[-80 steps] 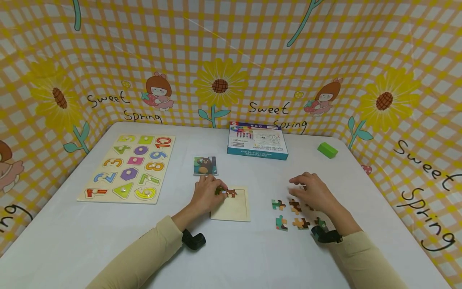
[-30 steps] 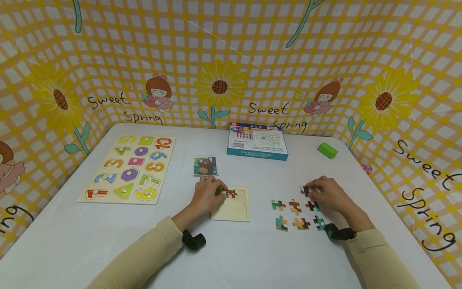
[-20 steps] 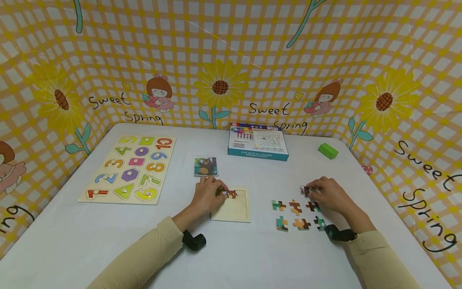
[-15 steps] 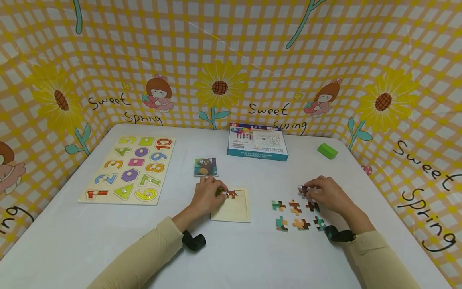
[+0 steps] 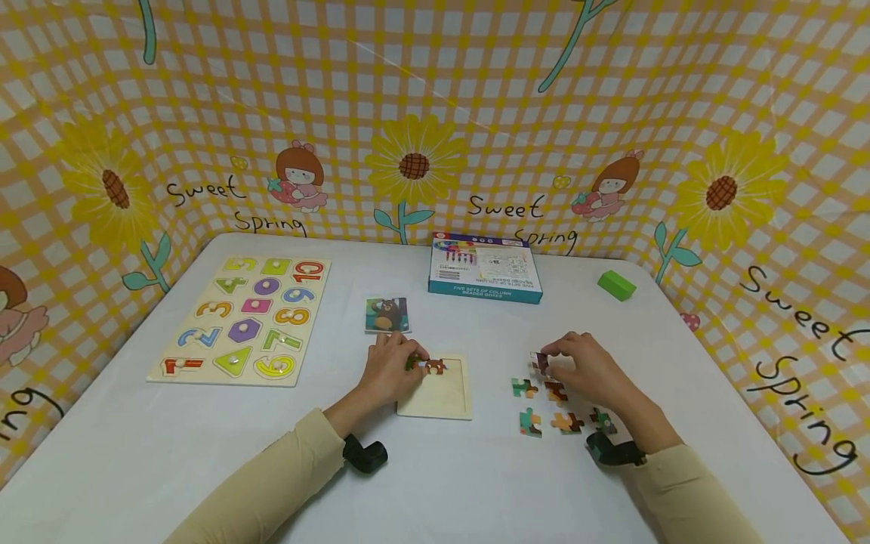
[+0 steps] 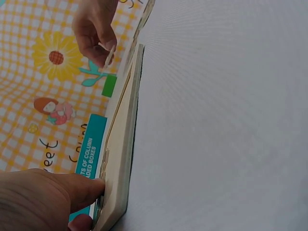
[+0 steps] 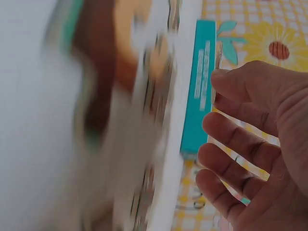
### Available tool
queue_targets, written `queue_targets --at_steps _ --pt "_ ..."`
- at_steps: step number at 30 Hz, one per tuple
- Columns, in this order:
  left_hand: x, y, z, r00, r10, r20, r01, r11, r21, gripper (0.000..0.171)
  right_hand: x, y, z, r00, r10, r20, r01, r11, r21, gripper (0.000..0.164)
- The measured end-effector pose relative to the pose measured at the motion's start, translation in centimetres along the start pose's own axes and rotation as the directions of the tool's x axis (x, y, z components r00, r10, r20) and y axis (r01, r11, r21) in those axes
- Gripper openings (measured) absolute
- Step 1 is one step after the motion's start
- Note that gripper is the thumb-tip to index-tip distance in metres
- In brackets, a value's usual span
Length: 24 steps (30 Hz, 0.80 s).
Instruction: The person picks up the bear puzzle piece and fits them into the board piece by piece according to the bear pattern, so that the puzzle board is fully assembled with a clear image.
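My left hand (image 5: pixel 387 369) curls over the far left corner of a square wooden puzzle tray (image 5: pixel 435 402), thumb and fingers gripping there. Brown and green jigsaw pieces (image 5: pixel 435 366) lie along the tray's far edge, partly under that hand. To the right, my right hand (image 5: pixel 586 369) pinches a dark brown and white jigsaw piece (image 5: pixel 539 363) between thumb and index finger, raised off the table in the left wrist view. Its other fingers are loosely bent in the right wrist view. Below it lie loose jigsaw pieces (image 5: pixel 567 421) in two rows, some partly covered by the hand.
A picture card of a bear (image 5: pixel 387 314) lies beyond the tray. On the left is a number and shape board (image 5: pixel 248 321). A flat teal box (image 5: pixel 485 268) stands at the back, with a green block (image 5: pixel 617 285) to its right.
My right hand came down on the dark jigsaw piece in the far row, pinched it, and has lifted it leftward towards the tray. The left hand has stayed at the tray's corner.
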<state>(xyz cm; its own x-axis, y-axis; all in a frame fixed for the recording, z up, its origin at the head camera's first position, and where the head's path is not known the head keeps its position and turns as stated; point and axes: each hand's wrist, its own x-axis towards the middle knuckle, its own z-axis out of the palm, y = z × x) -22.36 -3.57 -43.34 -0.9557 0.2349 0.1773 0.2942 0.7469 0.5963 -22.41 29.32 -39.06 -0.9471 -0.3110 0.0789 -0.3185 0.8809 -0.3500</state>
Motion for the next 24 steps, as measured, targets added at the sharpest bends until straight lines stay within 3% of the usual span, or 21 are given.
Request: queue_targets --at_steps 24 --pt "0.0 -0.1 0.0 1.000 0.001 0.001 -0.001 1.000 0.007 0.013 1.9 -7.9 2.9 0.994 -0.113 0.002 0.113 0.992 -0.062 0.025"
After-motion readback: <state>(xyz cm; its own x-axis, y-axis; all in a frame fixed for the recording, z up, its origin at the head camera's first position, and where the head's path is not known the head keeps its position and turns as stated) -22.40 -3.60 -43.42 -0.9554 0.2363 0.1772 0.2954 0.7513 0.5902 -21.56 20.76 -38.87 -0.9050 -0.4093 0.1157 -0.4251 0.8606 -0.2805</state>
